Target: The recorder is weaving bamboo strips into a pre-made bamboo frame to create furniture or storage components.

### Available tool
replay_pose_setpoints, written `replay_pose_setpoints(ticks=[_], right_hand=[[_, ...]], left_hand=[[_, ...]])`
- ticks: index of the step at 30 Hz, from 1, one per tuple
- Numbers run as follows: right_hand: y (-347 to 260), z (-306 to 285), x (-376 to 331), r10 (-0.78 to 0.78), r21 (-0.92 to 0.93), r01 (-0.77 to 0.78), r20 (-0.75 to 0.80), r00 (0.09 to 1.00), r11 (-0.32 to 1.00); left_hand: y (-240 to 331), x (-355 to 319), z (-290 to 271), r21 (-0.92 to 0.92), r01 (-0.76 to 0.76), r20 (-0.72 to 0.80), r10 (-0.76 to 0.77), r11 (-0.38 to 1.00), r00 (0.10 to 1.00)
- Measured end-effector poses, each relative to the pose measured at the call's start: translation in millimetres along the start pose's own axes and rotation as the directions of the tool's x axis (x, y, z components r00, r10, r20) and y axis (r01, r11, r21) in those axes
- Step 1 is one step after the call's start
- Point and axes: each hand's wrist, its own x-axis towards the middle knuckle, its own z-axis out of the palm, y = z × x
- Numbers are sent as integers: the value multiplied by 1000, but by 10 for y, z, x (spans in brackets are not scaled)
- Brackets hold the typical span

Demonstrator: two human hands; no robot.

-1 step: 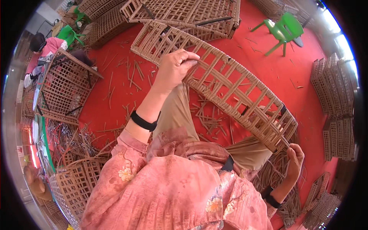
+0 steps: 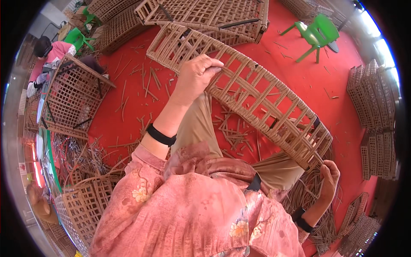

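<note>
A brown woven basket (image 2: 249, 112) with open lattice sides and thick wrapped rims slants across in front of me, from upper left to lower right. Over its left part, my left hand (image 2: 198, 76) pinches a flat weaving strand (image 2: 231, 73) that lies along the lattice. Just past the basket's right end, my right hand (image 2: 329, 174) has its thumb and fingers closed on a strand end (image 2: 319, 157) sticking out there. Whether both hands grip the same strand, I cannot tell. My legs (image 2: 193, 128) are partly under the basket.
Cut strand scraps (image 2: 234, 136) litter the red floor (image 2: 295, 79). A bundle of long strands (image 2: 306, 190) lies by my right knee. Larger baskets (image 2: 205, 13) stand ahead, stacked ones (image 2: 372, 100) at right. A green chair (image 2: 319, 33) stands ahead right; a person (image 2: 55, 51) works at left.
</note>
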Motion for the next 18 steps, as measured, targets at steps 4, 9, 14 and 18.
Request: replay_pose_setpoints(ticks=[4, 9, 14, 18], right_hand=[[-49, 59, -15, 24, 5, -23, -26, 999, 1000], [-128, 161, 12, 32, -20, -32, 8, 999, 999], [-291, 375, -3, 30, -114, -36, -54, 998, 993], [-266, 484, 24, -29, -161, 16, -76, 997, 987]], left_hand=[[-32, -22, 13, 464, -237, -6, 270, 854, 963], [-96, -23, -43, 523, -262, 50, 278, 811, 959], [-6, 48, -212, 231, -86, 66, 73, 969, 995], [63, 201, -386, 295, 22, 309, -117, 955, 944]])
